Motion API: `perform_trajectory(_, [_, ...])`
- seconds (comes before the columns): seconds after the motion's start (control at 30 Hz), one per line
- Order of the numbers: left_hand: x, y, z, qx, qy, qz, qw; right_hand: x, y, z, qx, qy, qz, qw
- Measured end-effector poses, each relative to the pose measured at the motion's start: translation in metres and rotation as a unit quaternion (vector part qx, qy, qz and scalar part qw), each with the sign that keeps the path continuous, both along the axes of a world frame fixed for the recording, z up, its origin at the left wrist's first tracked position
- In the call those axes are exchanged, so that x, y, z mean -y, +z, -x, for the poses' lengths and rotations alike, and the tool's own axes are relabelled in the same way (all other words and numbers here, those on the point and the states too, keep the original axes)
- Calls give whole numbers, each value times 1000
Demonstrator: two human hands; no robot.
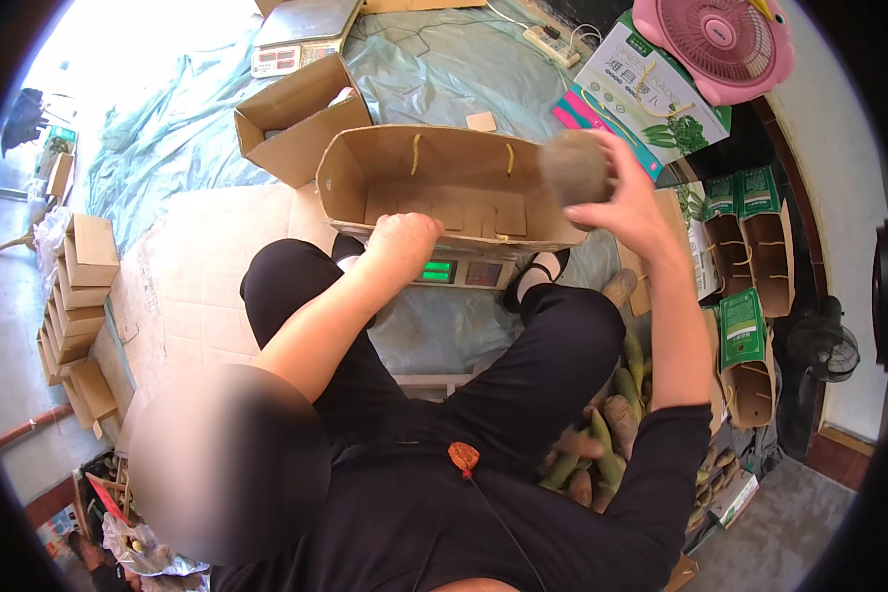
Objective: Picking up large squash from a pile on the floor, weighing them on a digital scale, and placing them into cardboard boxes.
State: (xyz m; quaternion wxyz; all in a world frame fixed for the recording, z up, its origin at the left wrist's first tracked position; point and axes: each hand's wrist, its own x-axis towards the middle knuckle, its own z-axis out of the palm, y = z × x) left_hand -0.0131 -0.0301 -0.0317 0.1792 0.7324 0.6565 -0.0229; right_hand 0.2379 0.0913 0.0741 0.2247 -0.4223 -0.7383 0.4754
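Head view: my right hand (627, 202) clamps its fingers on a brown fuzzy tuber (574, 168), at two o'clock above the open cardboard box (444, 178); my left hand (403, 237), fisted, rests on its near wall.

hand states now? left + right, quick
Left hand: closed in a fist, resting on the near rim of the open cardboard box; no held thing can be made out.
Right hand: closed around a round brownish fuzzy object, raised beside the box.
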Motion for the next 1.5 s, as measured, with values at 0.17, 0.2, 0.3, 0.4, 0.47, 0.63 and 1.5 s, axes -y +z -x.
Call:
perform_trajectory(0.17, [1,2,2,10,-4,14,1000,-25,-75,96,141,151,-69,976])
perform_trajectory(0.2, [2,3,2,14,-19,-5,1000,-27,-94,110,171,161,-77,969])
perform_trajectory(0.3, [6,-1,2,1,-27,0,1000,-22,-135,149,247,196,-79,946])
perform_trajectory(0.4, [8,-1,0,7,-33,-18,999,-15,-163,170,289,212,-51,932])
perform_trajectory(0.47, [7,-3,-3,33,-45,-32,998,-14,-179,175,298,214,-36,929])
perform_trajectory(0.63, [1,-6,-1,23,-37,-21,999,-2,-206,196,301,254,21,919])
perform_trajectory(1.5, [-10,6,-11,108,-51,0,993,57,-219,-197,23,-314,42,948])
